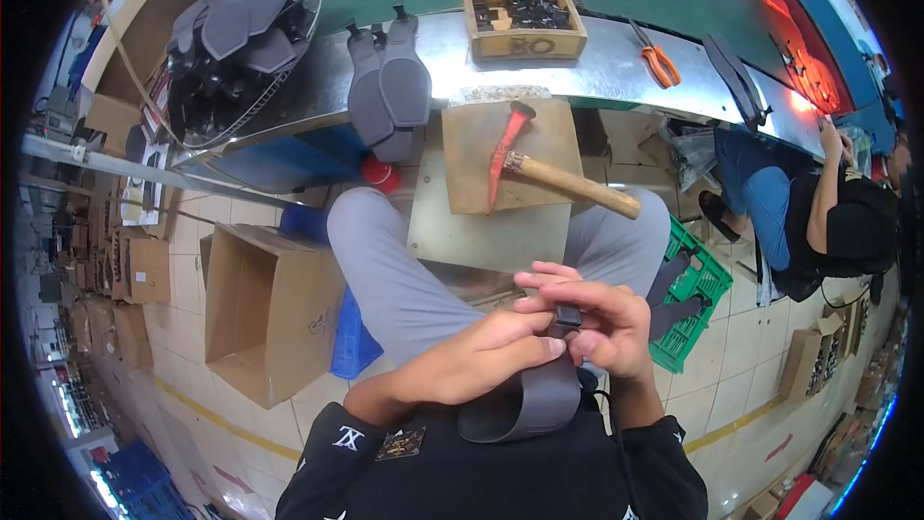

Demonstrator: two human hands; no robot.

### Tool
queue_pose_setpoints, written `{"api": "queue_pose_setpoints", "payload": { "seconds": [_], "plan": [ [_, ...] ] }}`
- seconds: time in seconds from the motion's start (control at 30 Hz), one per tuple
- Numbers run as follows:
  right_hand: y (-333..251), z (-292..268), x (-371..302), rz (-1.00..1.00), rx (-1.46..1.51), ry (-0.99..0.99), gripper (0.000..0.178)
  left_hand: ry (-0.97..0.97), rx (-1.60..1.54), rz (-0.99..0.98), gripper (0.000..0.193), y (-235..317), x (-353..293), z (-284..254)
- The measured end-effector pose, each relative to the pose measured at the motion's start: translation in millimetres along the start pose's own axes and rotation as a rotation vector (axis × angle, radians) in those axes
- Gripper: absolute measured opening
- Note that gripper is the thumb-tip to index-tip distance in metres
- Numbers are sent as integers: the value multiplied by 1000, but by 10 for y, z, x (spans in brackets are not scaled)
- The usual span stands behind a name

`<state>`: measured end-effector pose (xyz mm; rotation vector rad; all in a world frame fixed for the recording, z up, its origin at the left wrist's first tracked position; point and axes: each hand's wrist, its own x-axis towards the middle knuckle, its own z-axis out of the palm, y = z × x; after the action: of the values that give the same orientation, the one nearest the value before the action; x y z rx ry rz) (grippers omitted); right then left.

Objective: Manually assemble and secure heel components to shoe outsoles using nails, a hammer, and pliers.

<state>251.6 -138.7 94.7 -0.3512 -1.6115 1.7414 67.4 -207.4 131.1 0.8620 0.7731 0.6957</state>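
Observation:
Close to my body, both hands work on a dark grey, curved strap piece (pixel 553 406) with a small black buckle (pixel 568 315) at its upper end. My left hand (pixel 486 356) grips the strap just below the buckle, its thumb pressed on the end. Around the buckle's other side, the fingers and thumb of my right hand (pixel 616 323) are bent and pinch it. How far the strap passes through the buckle is hidden by my fingers. Beyond my hands, a hammer (pixel 568 185) with a red head and wooden handle lies on a brown board (pixel 467 178).
On the metal bench edge are several flat grey pieces (pixel 402 91), a wooden box (pixel 529 45) of black buckles and orange-handled pliers (pixel 660 67). A heaped basket (pixel 192 116) stands left. A cardboard box (pixel 274 313) and green crate (pixel 688 332) flank my legs. Another person (pixel 818 202) sits right.

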Motion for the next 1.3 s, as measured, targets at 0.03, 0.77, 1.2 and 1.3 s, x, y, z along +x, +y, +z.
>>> {"api": "queue_pose_setpoints", "payload": {
  "seconds": [0.03,0.77,1.2,1.3],
  "plan": [
    [12,1,17,-55,-29,20,46,-8,-15,0,28,8,26,-13],
    [231,-3296,686,-40,-1076,1231,48,768,337,346,48,1021,419,-2174],
    [-92,-3488,1456,-5,102,911,21,1191,1600,484,71,624,813,-1926],
    [-329,-2106,1619,3,20,610,27,963,1297,787,75,815,1326,-1178]
  ]
}}
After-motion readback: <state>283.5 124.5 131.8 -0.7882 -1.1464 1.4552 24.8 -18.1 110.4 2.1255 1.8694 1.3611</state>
